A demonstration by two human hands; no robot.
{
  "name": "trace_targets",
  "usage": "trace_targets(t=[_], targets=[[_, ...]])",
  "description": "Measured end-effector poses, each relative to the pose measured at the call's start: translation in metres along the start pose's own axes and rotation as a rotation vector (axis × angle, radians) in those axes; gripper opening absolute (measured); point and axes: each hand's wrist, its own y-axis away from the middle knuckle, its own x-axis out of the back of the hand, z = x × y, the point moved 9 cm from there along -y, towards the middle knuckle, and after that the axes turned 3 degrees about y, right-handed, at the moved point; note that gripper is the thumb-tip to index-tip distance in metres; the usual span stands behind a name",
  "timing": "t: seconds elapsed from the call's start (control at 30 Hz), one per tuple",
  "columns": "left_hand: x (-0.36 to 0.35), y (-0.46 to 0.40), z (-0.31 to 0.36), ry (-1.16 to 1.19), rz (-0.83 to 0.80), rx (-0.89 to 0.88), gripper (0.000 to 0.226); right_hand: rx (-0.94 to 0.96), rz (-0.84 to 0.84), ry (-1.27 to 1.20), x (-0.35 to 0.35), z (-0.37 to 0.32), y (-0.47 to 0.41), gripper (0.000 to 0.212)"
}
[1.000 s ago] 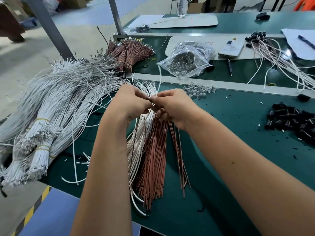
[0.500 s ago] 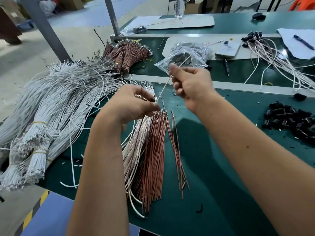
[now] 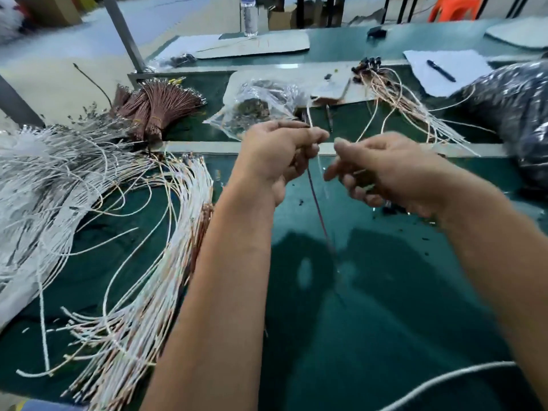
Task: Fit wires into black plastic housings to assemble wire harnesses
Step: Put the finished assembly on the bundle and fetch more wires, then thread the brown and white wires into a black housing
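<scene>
While a brown wire (image 3: 318, 209) and a white wire (image 3: 321, 176) hang pinched from the left hand (image 3: 278, 155), the right hand (image 3: 382, 170), fingers loosely curled, hovers just beside; bare green bench (image 3: 370, 292) lies below, loose wires (image 3: 142, 262) crowding its left edge. No writing is legible.

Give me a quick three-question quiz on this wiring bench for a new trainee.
1. True or false: the left hand is pinching wires above the green mat.
2. Which lies nearest the left edge? A) white wire pile B) pen C) clear plastic bag
3. Fill in: the tied bundle behind the white pile is ____ coloured.

Key: 1 true; 2 A; 3 brown.
</scene>
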Motion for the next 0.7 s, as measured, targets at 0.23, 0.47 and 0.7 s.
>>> trace_targets(t=[0.23, 0.47, 0.7], targets=[[-0.058, -0.010, -0.063, 0.076, -0.148, 0.167, 0.028, -0.028, 0.074, 0.066, 0.023, 0.051, 0.040, 0.015], [-0.056, -0.010, -0.075, -0.008, -0.181, 0.121, 0.012, 0.088, 0.189, -0.220, 0.030, 0.048, 0.050, 0.010], [-0.052, 0.006, -0.090, -0.162, -0.381, 0.087, 0.021, 0.144, 0.342, -0.611, 0.051, 0.055, 0.055, 0.016]])
